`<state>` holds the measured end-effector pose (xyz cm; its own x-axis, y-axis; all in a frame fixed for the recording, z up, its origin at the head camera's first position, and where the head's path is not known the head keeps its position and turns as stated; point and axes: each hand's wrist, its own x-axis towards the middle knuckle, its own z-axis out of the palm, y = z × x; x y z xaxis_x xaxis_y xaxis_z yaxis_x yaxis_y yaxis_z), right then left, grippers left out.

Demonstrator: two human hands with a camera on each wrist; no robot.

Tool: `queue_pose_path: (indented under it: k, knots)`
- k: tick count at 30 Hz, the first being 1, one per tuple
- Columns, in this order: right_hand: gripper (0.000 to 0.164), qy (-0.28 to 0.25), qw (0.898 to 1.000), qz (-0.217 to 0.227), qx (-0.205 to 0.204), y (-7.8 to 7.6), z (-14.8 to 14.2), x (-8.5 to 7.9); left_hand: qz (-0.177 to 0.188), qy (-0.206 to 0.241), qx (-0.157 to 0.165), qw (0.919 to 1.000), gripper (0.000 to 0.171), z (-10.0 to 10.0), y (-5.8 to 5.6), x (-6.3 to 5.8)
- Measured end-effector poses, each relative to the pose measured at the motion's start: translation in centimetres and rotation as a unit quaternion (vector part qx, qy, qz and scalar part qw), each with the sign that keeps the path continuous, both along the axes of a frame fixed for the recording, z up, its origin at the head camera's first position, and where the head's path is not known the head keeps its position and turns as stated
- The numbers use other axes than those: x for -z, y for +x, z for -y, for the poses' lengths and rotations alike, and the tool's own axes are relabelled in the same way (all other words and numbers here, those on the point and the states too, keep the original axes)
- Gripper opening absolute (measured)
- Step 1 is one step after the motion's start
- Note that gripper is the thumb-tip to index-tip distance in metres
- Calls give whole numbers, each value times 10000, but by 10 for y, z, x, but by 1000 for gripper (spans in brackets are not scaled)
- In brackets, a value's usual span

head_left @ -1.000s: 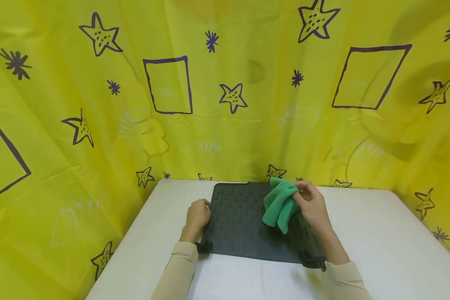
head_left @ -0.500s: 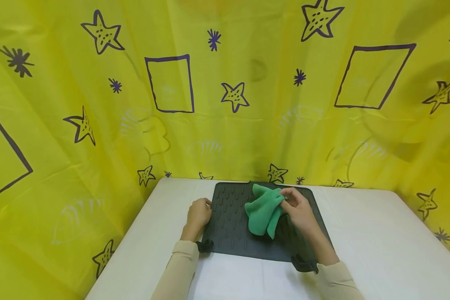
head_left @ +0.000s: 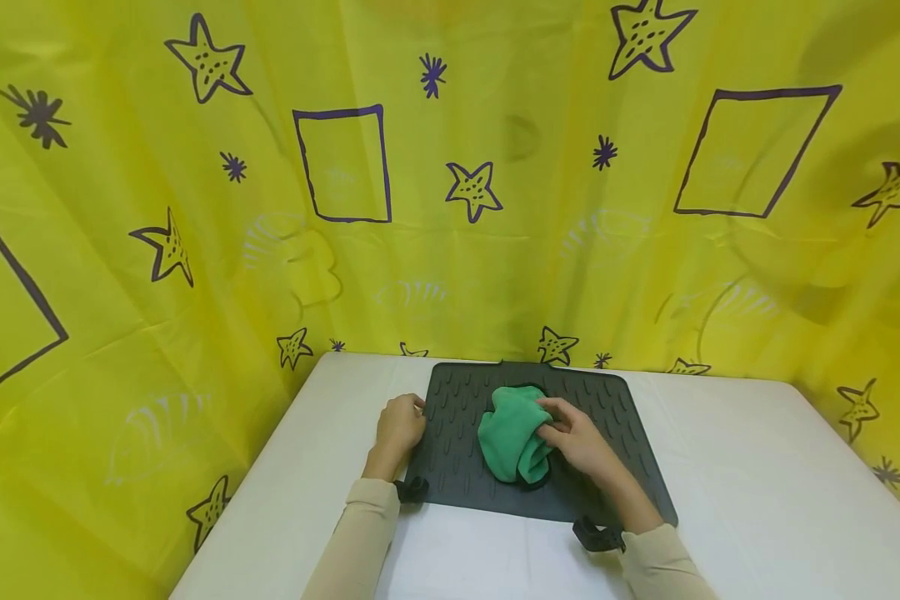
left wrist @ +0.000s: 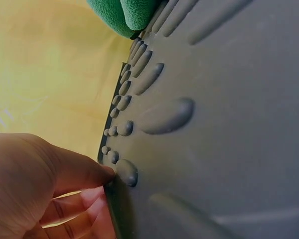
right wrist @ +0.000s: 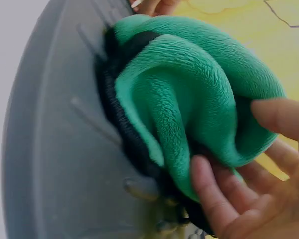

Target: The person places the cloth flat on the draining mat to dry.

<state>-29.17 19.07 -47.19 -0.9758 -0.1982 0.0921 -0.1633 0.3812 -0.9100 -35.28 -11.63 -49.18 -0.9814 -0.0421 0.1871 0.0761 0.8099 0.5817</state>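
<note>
As the head view had it, the green cloth (head_left: 513, 435) lay bunched over the dark mat (head_left: 453, 462), just toward 9 o'clock of its middle. Right hand (head_left: 579, 440) was at the cloth's 3 o'clock, thumb and fingers grasping a fold. Left hand (head_left: 401, 423) was at the mat's 9 o'clock edge; white table (head_left: 765, 467) beneath. My judgement: the cloth wanted steady, even pressure over the mat, with that edge well held against sliding.

Left wrist view: thumb on the mat's upper face at 8 o'clock, other fingers behind the rim, so a pinch, fit for bracing. Raised ridges (left wrist: 169, 117) ran up toward 12 o'clock, where a bit of cloth showed. Strokes along the ridges would probably snag less than strokes across.

Right wrist view: cloth heaped in deep folds, black edging (right wrist: 132, 142) along its side from 10 to 6 o'clock, next to the mat. Thumb at 3, fingertips at 5, gripping loosely folded fabric. Could not tell how hard it pressed. Flattening the bundle would likely give fuller contact.
</note>
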Motion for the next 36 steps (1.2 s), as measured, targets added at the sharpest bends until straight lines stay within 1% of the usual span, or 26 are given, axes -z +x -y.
queue_pose_path:
  k: [3,7,11,15,18,20,22,26,28,30,31,33,36]
  knots:
    - [53,259,9992,119,-266,1,1,3,-18,-4,24,10000,18,0,0,0]
    - [58,308,9985,145,-427,1,1,2,-49,-40,78,9999,19,-2,0,-1]
    - [54,161,9996,-2,-251,1,-5,-2,-198,-125,180,9996,21,-5,3,-5]
    - [47,-14,9997,-161,193,-1,-15,-7,-414,-132,331,9985,16,-12,6,-10]
    - [38,49,9986,-167,493,-1,-24,-12,-395,-56,706,9967,10,-19,8,-14]
    - [31,292,9982,-65,523,0,-30,-14,-306,-78,1057,9939,8,-23,10,-17]
    - [24,596,9975,62,367,1,-35,-15,-187,-168,1411,9897,9,-28,10,-17]
    - [18,1213,9920,242,-262,4,-41,-13,0,-411,1994,9791,13,-38,12,-15]
    - [18,1449,9878,281,-505,4,-40,-9,94,-433,2184,9749,15,-43,14,-13]
    - [21,1708,9826,290,-667,4,-36,-5,189,-418,2308,9719,17,-48,16,-11]
    - [23,1821,9805,286,-678,5,-33,-3,236,-382,2357,9708,19,-50,17,-11]
    - [26,2030,9772,251,-566,5,-26,1,295,-318,2447,9686,22,-54,18,-11]
    - [29,2357,9715,169,-190,8,-13,5,362,-95,2645,9637,28,-59,22,-15]
